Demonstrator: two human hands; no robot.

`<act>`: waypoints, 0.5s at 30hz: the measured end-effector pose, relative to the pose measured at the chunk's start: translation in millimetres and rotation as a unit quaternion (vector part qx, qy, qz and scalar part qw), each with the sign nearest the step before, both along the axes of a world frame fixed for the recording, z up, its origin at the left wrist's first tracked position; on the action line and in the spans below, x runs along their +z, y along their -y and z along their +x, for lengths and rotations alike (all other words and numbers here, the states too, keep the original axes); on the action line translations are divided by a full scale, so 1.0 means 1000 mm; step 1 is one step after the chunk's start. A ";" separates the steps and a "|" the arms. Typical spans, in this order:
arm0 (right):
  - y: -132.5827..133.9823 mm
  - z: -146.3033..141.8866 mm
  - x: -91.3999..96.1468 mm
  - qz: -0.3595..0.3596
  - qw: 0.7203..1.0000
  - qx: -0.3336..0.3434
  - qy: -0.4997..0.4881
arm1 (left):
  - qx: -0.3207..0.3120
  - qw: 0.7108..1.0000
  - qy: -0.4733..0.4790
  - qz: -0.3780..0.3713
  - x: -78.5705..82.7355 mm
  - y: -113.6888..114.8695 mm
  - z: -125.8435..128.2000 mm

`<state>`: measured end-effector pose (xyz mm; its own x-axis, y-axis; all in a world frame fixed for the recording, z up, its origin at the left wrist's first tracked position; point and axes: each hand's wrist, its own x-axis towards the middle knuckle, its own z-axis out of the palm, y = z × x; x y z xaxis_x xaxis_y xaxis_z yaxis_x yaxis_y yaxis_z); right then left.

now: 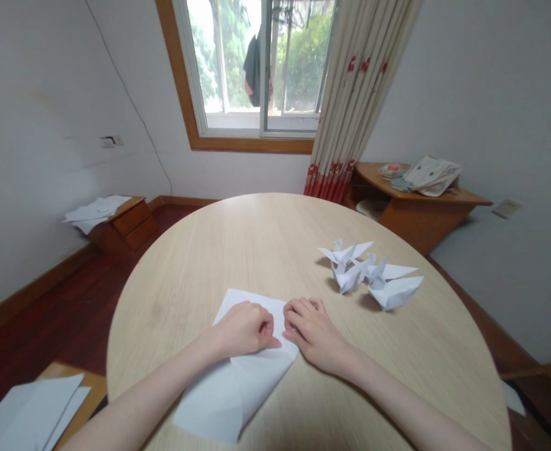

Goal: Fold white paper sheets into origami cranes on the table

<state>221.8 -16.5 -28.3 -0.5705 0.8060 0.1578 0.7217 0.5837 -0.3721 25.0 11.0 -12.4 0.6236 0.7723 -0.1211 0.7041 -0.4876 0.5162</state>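
A white sheet of paper point(238, 382), partly folded, lies on the round wooden table point(257, 250) right in front of me. My left hand point(245, 329) rests on the sheet with its fingers curled, pressing down on the paper. My right hand point(314, 332) sits beside it at the sheet's right edge, fingers curled and pinching the paper. The two hands almost touch. To the right, a little farther off, lie several folded white paper cranes point(372, 274).
Loose white sheets point(31, 413) lie on a low surface at the bottom left. A small wooden drawer unit point(125, 225) with papers stands by the left wall. A wooden side table point(416, 200) with a bag stands at the right, beside a curtain point(355, 106) and a window.
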 end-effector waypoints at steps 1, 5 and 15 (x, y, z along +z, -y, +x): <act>0.000 0.000 -0.001 0.001 1.000 -0.001 -0.001 | 0.005 1.000 -0.002 -0.002 0.000 0.001 0.000; -0.001 0.001 -0.003 0.007 1.000 -0.007 -0.007 | 0.033 0.999 -0.012 0.005 0.001 0.002 0.002; -0.001 0.002 -0.004 0.020 1.000 -0.019 -0.014 | 0.109 0.993 -0.043 -0.030 0.002 0.001 0.007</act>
<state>223.3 -15.2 -32.2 -0.5348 0.8196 0.2055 0.7330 0.5710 -0.3696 32.0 10.3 -10.8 0.4284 0.8772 -0.2170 0.8318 -0.2890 0.4738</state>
